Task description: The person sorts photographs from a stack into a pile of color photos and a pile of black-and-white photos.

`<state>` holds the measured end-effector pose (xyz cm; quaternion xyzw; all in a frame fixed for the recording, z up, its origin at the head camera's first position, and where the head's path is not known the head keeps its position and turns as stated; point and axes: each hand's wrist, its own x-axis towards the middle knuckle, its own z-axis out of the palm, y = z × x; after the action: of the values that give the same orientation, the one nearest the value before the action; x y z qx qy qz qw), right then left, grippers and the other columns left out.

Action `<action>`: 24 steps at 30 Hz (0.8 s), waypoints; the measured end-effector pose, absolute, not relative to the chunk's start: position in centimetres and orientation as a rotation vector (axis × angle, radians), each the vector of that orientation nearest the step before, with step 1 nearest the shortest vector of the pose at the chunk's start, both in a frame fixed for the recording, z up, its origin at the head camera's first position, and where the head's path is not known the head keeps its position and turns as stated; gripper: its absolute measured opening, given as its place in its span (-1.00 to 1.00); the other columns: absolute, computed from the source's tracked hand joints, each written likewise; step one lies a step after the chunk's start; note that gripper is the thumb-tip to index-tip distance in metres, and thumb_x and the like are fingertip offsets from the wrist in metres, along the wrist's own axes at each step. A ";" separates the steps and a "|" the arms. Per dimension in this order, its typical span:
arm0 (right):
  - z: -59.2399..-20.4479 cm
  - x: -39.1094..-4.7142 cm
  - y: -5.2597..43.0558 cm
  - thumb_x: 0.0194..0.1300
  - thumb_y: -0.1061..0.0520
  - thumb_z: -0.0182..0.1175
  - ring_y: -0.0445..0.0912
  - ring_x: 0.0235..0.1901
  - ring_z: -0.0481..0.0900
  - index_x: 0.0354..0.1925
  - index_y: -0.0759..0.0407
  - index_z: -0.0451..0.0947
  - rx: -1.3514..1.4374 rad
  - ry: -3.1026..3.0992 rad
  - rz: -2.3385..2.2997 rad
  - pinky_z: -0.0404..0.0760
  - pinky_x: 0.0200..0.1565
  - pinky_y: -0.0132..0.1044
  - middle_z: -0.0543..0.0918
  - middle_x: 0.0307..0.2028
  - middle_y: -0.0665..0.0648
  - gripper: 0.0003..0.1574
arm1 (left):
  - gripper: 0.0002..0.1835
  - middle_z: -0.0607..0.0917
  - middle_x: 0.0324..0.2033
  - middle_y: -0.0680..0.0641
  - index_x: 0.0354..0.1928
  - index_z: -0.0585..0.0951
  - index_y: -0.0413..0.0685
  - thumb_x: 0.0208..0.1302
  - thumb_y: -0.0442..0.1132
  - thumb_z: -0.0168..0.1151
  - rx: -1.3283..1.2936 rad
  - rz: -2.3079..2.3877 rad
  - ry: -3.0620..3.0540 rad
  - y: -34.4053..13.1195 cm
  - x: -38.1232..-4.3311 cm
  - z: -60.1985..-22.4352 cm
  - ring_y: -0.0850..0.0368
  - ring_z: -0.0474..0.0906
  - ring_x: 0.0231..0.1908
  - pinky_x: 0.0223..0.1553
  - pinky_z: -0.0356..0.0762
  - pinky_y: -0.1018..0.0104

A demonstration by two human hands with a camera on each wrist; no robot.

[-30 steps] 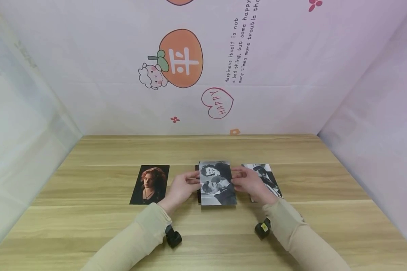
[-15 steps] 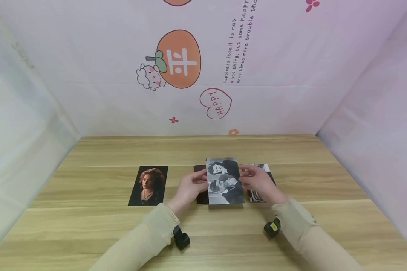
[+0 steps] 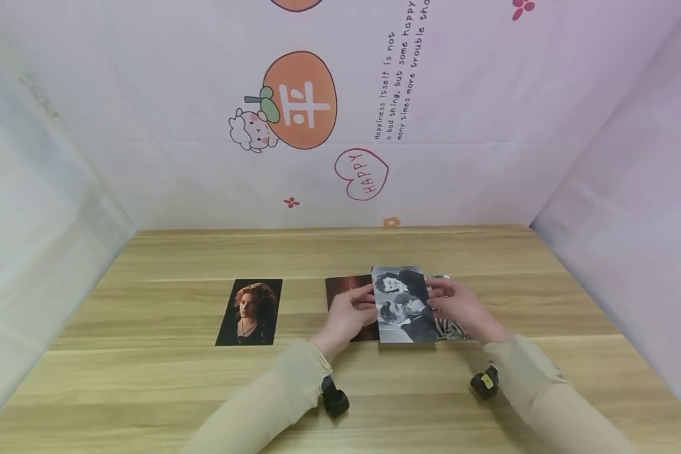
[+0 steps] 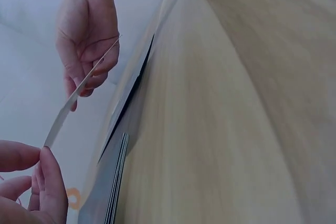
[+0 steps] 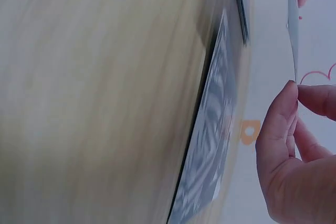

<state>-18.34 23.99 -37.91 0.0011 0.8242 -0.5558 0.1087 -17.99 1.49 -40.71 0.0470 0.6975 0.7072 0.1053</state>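
A black-and-white photo card (image 3: 406,306) showing two people is held above the table by both hands. My left hand (image 3: 346,317) pinches its left edge, and my right hand (image 3: 466,307) pinches the right edge. In the left wrist view the card (image 4: 62,116) appears nearly edge-on, raised off the wood. Below and to its left lies a stack of dark reddish cards (image 3: 340,287), partly covered by my left hand. Another black-and-white card (image 5: 207,145) lies flat under the held card and my right hand, mostly hidden in the head view.
A colour portrait card (image 3: 251,312) of a person with red hair lies flat on the left of the wooden table (image 3: 147,378). A printed white cloth (image 3: 459,183) hangs behind the table and along both sides.
Both hands have carried the black-and-white card to the right, off the dark stack and over the card lying on the right. More of the dark stack shows now.
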 end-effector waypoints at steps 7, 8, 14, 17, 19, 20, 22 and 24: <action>-37.7 -18.4 25.9 0.28 0.45 -0.01 -0.31 -0.29 0.49 0.32 0.52 0.09 0.052 2.441 -1.598 0.65 -0.19 -0.41 0.51 -0.19 0.14 -0.34 | -0.43 0.58 -0.17 -0.21 0.24 0.43 -0.28 0.13 -0.59 0.16 0.097 2.112 2.003 3.8 -18.3 -40.9 0.13 0.60 -0.21 -0.21 0.68 0.31; -37.8 -18.5 26.2 0.28 0.46 -0.02 -0.32 -0.28 0.49 0.32 0.52 0.09 0.049 2.446 -1.588 0.65 -0.18 -0.41 0.52 -0.18 0.15 -0.34 | -0.43 0.58 -0.18 -0.21 0.24 0.43 -0.30 0.12 -0.60 0.16 0.096 2.117 2.003 4.0 -18.4 -41.0 0.14 0.59 -0.22 -0.22 0.68 0.31; -37.9 -18.9 27.4 0.25 0.43 0.04 -0.32 -0.29 0.49 0.31 0.54 0.09 0.029 2.461 -1.552 0.65 -0.20 -0.41 0.51 -0.18 0.16 -0.31 | -0.43 0.60 -0.20 -0.21 0.20 0.45 -0.33 0.07 -0.62 0.18 0.086 2.115 2.013 5.2 -18.6 -41.2 0.16 0.57 -0.26 -0.25 0.68 0.31; -37.9 -18.9 27.8 0.25 0.42 0.04 -0.31 -0.31 0.49 0.31 0.56 0.08 0.021 2.461 -1.541 0.65 -0.21 -0.41 0.51 -0.19 0.16 -0.30 | -0.43 0.59 -0.20 -0.19 0.21 0.45 -0.32 0.07 -0.62 0.18 0.098 2.096 2.021 5.6 -18.8 -41.2 0.15 0.58 -0.25 -0.27 0.67 0.33; -37.8 -19.0 28.0 0.25 0.42 0.04 -0.31 -0.31 0.49 0.31 0.56 0.06 0.017 2.462 -1.531 0.65 -0.22 -0.41 0.51 -0.18 0.18 -0.30 | -0.42 0.59 -0.20 -0.18 0.22 0.45 -0.31 0.07 -0.62 0.18 0.116 2.084 2.033 5.9 -18.9 -41.3 0.15 0.58 -0.25 -0.29 0.67 0.34; -37.8 -19.0 28.1 0.25 0.42 0.03 -0.30 -0.31 0.49 0.31 0.57 0.06 0.016 2.463 -1.524 0.65 -0.21 -0.41 0.50 -0.17 0.20 -0.30 | -0.41 0.59 -0.20 -0.18 0.22 0.45 -0.31 0.07 -0.63 0.17 0.118 2.082 2.033 6.1 -19.0 -41.4 0.15 0.58 -0.25 -0.31 0.66 0.35; -37.8 -19.1 28.4 0.25 0.42 0.04 -0.31 -0.30 0.50 0.32 0.57 0.06 0.018 2.469 -1.509 0.65 -0.21 -0.41 0.51 -0.15 0.23 -0.29 | -0.40 0.59 -0.19 -0.17 0.22 0.45 -0.30 0.05 -0.64 0.16 0.121 2.076 2.038 6.4 -19.2 -41.5 0.16 0.58 -0.26 -0.34 0.64 0.37; -37.9 -19.3 28.6 0.25 0.43 0.03 -0.30 -0.30 0.50 0.32 0.57 0.05 0.018 2.473 -1.500 0.65 -0.21 -0.41 0.51 -0.13 0.26 -0.28 | -0.38 0.59 -0.18 -0.17 0.22 0.44 -0.31 0.02 -0.66 0.15 0.139 2.057 2.061 6.7 -19.3 -41.6 0.15 0.59 -0.25 -0.35 0.63 0.39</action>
<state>-19.28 28.60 -37.93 0.0061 0.8483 -0.5147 0.1244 -19.35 6.67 -41.59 0.0475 0.7026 0.7010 0.1130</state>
